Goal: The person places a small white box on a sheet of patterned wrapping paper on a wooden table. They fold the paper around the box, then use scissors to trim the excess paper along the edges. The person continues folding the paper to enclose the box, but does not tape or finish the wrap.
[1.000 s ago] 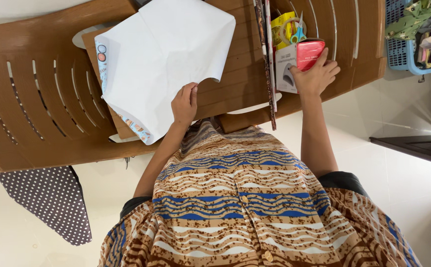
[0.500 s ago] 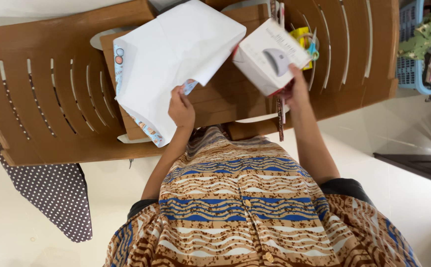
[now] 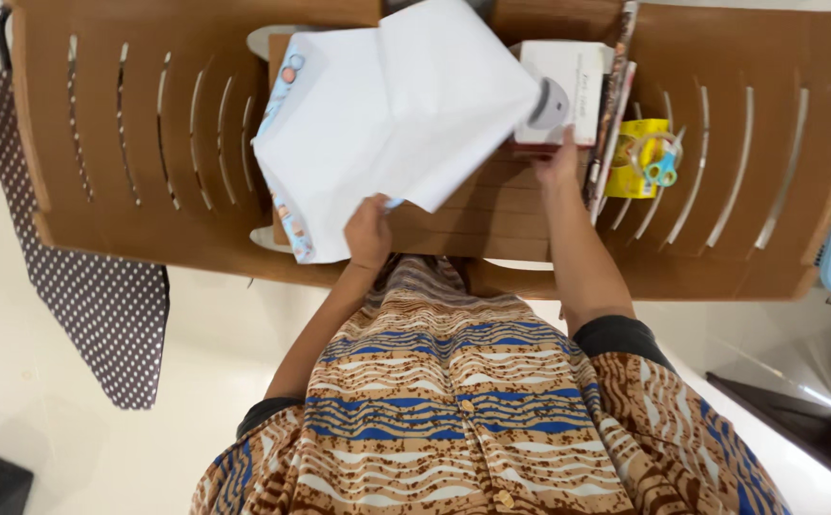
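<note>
A large white sheet of paper (image 3: 396,114) is pinched at its lower edge by the left hand (image 3: 368,234), whose grip is closed on it, so that the sheet is lifted and curled above the wooden slatted surface (image 3: 148,124). The sheet's patterned blue underside shows along its left edge. Just right of the sheet, a white box (image 3: 568,91) with a grey picture on its face is held at its near edge by the right hand (image 3: 558,164), the grip closed on it; the box's left corner is overlapped by the sheet. Right of the box, thin flat things are stood on edge, and beyond them a yellow packet (image 3: 639,157) with blue-handled scissors (image 3: 661,167) is seen. Left of the surface, a dotted dark cloth (image 3: 101,286) is hung.
</note>
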